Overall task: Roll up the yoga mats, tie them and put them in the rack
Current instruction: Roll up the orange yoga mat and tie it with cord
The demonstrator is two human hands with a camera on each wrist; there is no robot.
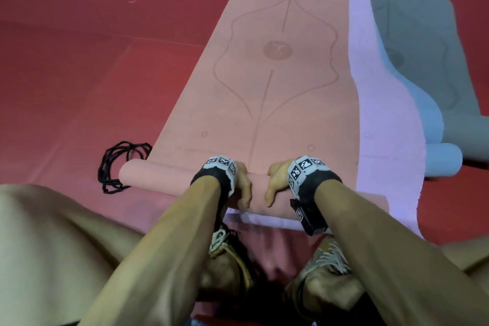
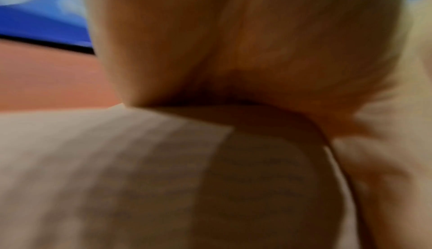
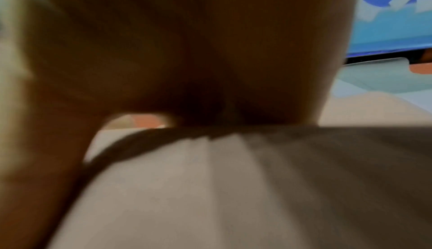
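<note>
From my head, I see my left hand [image 1: 239,185] and my right hand [image 1: 277,182] pressing side by side on the pink mat [image 1: 270,87] on the red floor [image 1: 79,74]. Fingers curl over the small roll. Only the near end is rolled; most lies flat. Black ties [image 1: 116,164] wait near the roll's left end. A purple mat [image 1: 383,119] and blue mat [image 1: 423,47] wait too. No rack shows.

My left wrist shows my left hand [image 2: 233,40] on the roll, blurry.

My right wrist shows my right hand [image 3: 187,49] on the roll.
</note>
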